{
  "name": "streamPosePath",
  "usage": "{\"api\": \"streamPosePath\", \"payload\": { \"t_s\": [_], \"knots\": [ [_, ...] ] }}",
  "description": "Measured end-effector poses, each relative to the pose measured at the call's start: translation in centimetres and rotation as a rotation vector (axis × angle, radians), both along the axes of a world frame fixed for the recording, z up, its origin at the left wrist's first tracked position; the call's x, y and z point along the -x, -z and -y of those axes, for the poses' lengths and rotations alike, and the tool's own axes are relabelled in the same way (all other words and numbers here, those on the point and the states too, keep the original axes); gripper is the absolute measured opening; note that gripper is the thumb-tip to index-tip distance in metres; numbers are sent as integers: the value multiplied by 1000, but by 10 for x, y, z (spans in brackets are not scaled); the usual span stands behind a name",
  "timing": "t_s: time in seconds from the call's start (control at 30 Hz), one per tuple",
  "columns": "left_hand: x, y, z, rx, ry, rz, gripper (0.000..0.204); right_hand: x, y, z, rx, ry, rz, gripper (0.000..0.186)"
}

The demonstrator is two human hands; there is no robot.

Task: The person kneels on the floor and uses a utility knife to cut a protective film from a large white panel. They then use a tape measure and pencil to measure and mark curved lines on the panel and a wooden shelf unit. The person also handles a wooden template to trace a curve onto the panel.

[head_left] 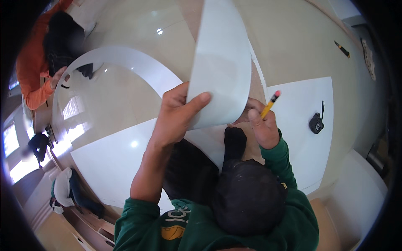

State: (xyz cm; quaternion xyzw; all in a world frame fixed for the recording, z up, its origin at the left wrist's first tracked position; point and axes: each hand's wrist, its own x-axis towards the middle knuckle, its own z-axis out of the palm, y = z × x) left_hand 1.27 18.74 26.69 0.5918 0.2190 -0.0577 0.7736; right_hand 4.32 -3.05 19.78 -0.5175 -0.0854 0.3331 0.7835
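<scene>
- Left hand (178,111): gripping white strip (222,62), thumb on near face. Strip is curved, raised above the person's lap.
- Right hand (264,125): holding yellow pencil (267,106), eraser up; fingers by strip's lower right edge, contact unclear.
- Curved white band (121,56) loops left, co-worker's hand (58,78) at its far side.
- Tape measure (316,124) on white sheet (303,98), right.
- Knife (342,49) on floor (293,46), upper right.
</scene>
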Motion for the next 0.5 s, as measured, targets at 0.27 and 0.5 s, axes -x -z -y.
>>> {"api": "streamPosePath", "payload": {
  "t_s": [0.27, 0.5],
  "knots": [
    [38, -28, -6, -49, 47, -104, 32, -61, -14, -23, -47, -11, -134, 39],
    [62, -65, -37, -125, 68, -69, 30, -156, -22, -104, -620, 15, -336, 32]
  ]
}}
